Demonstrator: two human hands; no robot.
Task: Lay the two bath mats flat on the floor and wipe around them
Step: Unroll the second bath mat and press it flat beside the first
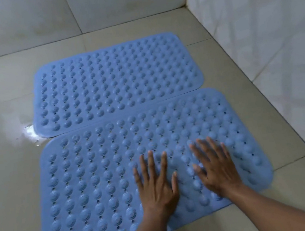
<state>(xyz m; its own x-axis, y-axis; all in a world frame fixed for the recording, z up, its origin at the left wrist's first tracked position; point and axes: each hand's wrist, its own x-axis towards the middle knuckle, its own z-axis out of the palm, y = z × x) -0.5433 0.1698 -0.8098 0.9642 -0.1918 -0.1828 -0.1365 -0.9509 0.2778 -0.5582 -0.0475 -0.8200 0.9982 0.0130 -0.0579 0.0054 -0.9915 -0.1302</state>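
while flat, 2 hands (186, 177) on near mat (98, 182)

Bumpy rubbery mats (115, 160), glossy floor tiles (5, 157)

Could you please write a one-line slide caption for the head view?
Left hand and right hand press the near blue studded rubber bath mat flat beside the far matching mat.

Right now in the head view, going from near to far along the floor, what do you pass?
Left hand and right hand pressed flat on the near blue bath mat → far blue bath mat, edges touching → bare floor tile → tiled wall.
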